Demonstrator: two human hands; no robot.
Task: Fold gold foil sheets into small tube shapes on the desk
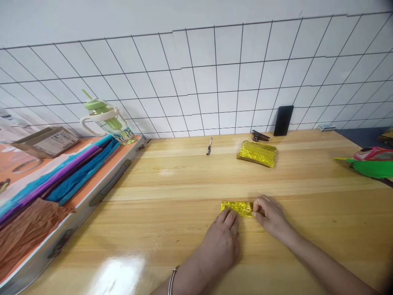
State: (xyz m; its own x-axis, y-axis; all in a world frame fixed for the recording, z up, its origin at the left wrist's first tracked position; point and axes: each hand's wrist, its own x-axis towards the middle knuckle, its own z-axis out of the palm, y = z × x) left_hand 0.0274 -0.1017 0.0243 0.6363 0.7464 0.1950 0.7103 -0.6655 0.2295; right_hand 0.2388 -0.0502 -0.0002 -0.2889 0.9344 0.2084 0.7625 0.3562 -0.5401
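Note:
A folded strip of shiny gold foil paper (235, 205) lies flat on the wooden table in front of me. My left hand (223, 233) holds it down near its left part, with the fingers bent and close together on the foil. At the strip's right end, my right hand (268, 215) pinches the edge between thumb and forefinger. A narrow fold shows just left of that pinch. Farther back sits a stack of gold foil sheets (257, 154), and a black clip (260, 136) is right behind it.
A pen (209, 146) lies near the tiled wall, where a black phone (283, 121) leans. To the left, an orange-topped surface (130, 148) carries a bottle (107, 121), a cardboard box (47, 141) and coloured crepe paper (80, 176). A green and pink object (373, 166) is at the right.

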